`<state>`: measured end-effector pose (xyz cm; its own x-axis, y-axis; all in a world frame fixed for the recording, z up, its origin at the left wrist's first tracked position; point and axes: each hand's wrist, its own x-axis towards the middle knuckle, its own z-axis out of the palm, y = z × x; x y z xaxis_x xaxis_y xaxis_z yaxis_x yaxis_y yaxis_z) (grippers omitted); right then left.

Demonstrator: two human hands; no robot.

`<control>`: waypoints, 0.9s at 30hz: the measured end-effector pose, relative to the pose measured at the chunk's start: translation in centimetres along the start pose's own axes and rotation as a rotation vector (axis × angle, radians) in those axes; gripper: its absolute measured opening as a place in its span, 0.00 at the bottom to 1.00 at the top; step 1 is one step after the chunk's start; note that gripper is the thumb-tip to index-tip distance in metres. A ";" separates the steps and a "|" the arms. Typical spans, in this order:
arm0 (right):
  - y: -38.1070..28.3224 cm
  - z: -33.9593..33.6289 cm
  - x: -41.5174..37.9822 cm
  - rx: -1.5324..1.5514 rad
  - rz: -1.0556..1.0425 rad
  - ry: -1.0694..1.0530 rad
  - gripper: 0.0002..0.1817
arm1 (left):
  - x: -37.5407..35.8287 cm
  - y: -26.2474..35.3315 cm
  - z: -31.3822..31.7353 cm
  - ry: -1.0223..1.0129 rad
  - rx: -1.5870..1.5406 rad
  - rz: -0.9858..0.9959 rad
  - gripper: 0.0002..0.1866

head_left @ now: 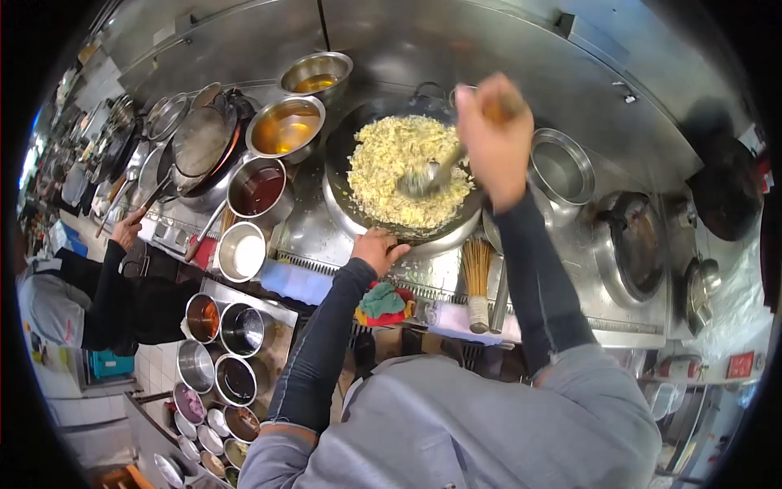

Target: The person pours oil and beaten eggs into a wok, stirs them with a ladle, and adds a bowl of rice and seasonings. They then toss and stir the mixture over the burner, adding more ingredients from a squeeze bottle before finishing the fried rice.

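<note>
A large dark wok (pixel 336 155) sits on the burner, filled with fried rice (pixel 399 151) mixed with yellow egg bits. My right hand (pixel 495 143) is closed around the handle of a ladle, raised above the wok's right side and slightly blurred. The ladle's bowl (pixel 420 181) presses into the rice near the middle. At the wok's near left edge, my left hand (pixel 378 251) grips the rim, its thumb pointing right; the fingertips are partly hidden.
Metal bowls of oil (pixel 285 129) and a pot of red sauce (pixel 259 192) stand left of the wok. A bamboo brush (pixel 476 273) and folded cloths (pixel 383 301) lie in front. At right is a metal pot (pixel 562 167). A co-worker (pixel 90 301) handles another wok at left.
</note>
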<state>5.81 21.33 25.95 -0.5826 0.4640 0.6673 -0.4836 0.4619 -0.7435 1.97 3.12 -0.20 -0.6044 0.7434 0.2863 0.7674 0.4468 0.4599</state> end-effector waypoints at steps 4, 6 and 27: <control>8.9 -1.4 0.8 -0.065 -0.293 0.049 0.14 | -0.1 1.3 -1.3 -0.059 0.122 -0.017 0.20; 8.0 -4.1 6.4 0.072 0.075 0.284 0.14 | 0.2 1.6 -1.8 -0.076 0.129 -0.001 0.19; -3.0 -0.5 -9.0 0.234 0.158 0.518 0.12 | -3.6 4.4 -1.3 -0.046 -0.119 0.190 0.20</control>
<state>12.81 16.11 22.19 -0.2924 0.8497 0.4388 -0.5828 0.2055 -0.7862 7.24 1.74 1.92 -0.4387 0.8318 0.3402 0.8345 0.2366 0.4976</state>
